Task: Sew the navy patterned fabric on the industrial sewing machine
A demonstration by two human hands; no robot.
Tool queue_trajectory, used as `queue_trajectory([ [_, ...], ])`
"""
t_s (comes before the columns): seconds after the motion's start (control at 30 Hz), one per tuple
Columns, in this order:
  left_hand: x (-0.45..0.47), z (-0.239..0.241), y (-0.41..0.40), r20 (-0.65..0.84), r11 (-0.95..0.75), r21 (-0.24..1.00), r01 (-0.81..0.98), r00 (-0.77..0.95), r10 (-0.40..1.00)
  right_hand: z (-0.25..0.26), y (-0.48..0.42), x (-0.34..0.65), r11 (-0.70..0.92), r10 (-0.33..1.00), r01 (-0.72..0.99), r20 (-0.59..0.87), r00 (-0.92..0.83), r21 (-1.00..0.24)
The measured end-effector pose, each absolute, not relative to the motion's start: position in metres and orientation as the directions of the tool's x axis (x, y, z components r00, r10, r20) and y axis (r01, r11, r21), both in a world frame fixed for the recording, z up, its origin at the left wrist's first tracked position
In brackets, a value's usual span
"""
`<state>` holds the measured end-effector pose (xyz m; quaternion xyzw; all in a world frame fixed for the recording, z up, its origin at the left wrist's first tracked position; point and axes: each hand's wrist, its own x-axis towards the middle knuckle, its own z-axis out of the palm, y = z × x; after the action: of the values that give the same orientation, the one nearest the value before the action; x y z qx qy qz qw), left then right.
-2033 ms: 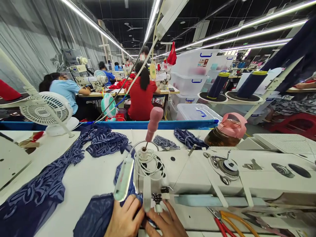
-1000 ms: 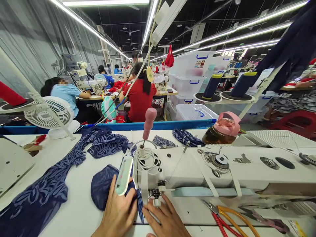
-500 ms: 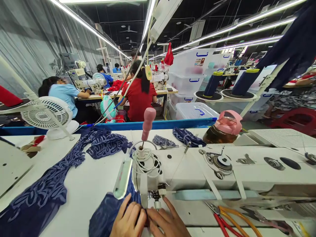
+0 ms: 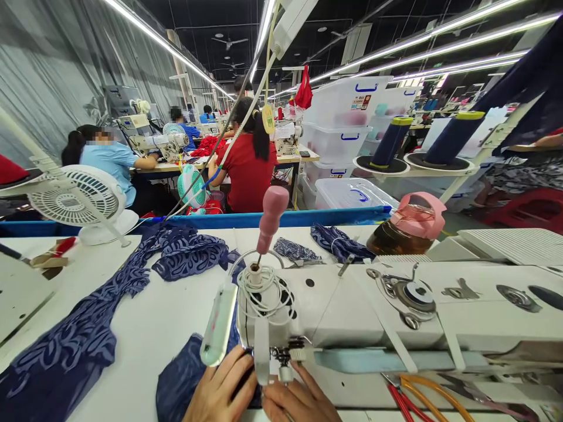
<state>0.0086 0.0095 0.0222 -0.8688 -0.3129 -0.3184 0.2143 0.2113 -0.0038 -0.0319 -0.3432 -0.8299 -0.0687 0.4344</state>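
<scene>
On white worktop (image 4: 141, 334), at near left of sewing machine (image 4: 352, 305), resting half-curled left hand (image 4: 223, 388) against navy fabric (image 4: 178, 378), with bent right hand (image 4: 299, 402) alongside; cannot tell either grip.

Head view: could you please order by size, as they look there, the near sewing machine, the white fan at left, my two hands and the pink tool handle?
1. Sewing machine
2. White fan
3. Left hand and right hand: alike, both cut by the lower edge, so not ranked
4. Pink tool handle
</scene>
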Motion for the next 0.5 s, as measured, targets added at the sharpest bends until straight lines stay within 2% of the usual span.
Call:
queue_trajectory([
  [0.1,0.007,0.019,0.01,0.666,-0.719,-0.187,0.67,0.624,0.408,-0.041,-0.006,0.214,0.753,0.495,0.648,0.744,-0.448,-0.111],
  [0.2,0.005,0.007,0.014,0.69,-0.729,-0.074,0.681,0.562,0.455,-0.045,-0.006,0.217,0.744,0.487,0.667,0.722,-0.492,-0.047],
  [0.3,0.003,-0.001,0.023,0.666,-0.745,-0.015,0.667,0.563,0.49,-0.044,-0.005,0.217,0.726,0.508,0.685,0.721,-0.472,-0.064],
  [0.4,0.003,0.002,0.029,0.622,-0.755,-0.061,0.653,0.617,0.483,-0.04,-0.003,0.213,0.693,0.556,0.711,0.718,-0.418,-0.122],
  [0.5,0.01,0.008,0.026,0.63,-0.728,-0.061,0.683,0.592,0.502,-0.035,0.0,0.209,0.701,0.501,0.708,0.763,-0.409,-0.081],
])
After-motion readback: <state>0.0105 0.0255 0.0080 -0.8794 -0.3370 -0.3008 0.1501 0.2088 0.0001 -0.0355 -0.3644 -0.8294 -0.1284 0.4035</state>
